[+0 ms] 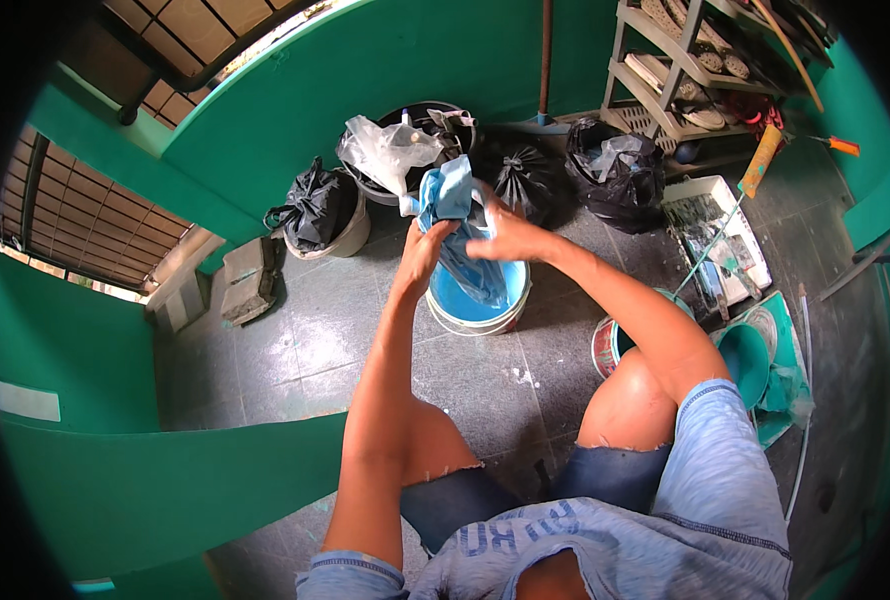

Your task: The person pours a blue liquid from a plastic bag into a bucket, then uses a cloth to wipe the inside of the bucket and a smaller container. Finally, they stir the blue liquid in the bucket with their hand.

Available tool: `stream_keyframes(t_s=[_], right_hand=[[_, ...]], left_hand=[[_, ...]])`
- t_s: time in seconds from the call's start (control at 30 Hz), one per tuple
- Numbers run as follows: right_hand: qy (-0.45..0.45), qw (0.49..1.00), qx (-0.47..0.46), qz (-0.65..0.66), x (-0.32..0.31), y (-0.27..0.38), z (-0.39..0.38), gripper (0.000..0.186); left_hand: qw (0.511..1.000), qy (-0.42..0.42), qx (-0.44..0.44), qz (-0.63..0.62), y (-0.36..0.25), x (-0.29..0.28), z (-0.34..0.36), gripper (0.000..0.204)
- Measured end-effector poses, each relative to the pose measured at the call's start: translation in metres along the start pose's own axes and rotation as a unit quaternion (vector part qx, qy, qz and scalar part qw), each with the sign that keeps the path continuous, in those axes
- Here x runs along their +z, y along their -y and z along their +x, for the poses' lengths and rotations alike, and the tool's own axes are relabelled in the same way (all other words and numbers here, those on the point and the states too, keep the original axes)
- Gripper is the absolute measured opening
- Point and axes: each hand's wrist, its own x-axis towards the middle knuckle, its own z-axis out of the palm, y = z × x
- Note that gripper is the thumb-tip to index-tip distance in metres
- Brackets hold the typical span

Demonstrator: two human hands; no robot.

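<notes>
A blue-smeared plastic bag point(453, 192) hangs over a white bucket point(495, 327) of light blue paint, its lower end inside the rim. On the left side, my left hand point(426, 250) is closed on the bag, thumb up against it. My right hand point(508, 233) grips the bag from the right with fingers curled; some fingertips are hidden behind the plastic. The paint point(454, 297) shows within the bucket beneath my hands.
Behind the bucket stand a black tub point(375, 190) with a clear bag and tied black bags point(525, 180). At right are a red-and-white can point(605, 345), a paint tray point(740, 215), a roller point(762, 160) and a green bucket point(743, 360). Paving blocks point(249, 280) lie left.
</notes>
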Motion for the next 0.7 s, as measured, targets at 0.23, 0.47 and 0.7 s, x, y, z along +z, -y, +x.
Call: stream_keyframes(t_s=[0.23, 0.47, 0.7], right_hand=[[-0.114, 0.964, -0.108, -0.215, 0.038, -0.01, 0.0, 0.076], [-0.199, 0.942, -0.177, -0.206, 0.044, -0.007, 0.008, 0.049], [-0.146, 0.92, -0.137, -0.338, 0.05, -0.024, 0.017, 0.045]], left_hand=[[0.997, 0.014, 0.067, 0.036, 0.016, 0.019, 0.004, 0.035], [0.993, -0.09, 0.038, 0.059, 0.024, 0.021, 0.008, 0.041], [0.989, -0.086, 0.043, 0.113, 0.009, 0.038, -0.008, 0.031]])
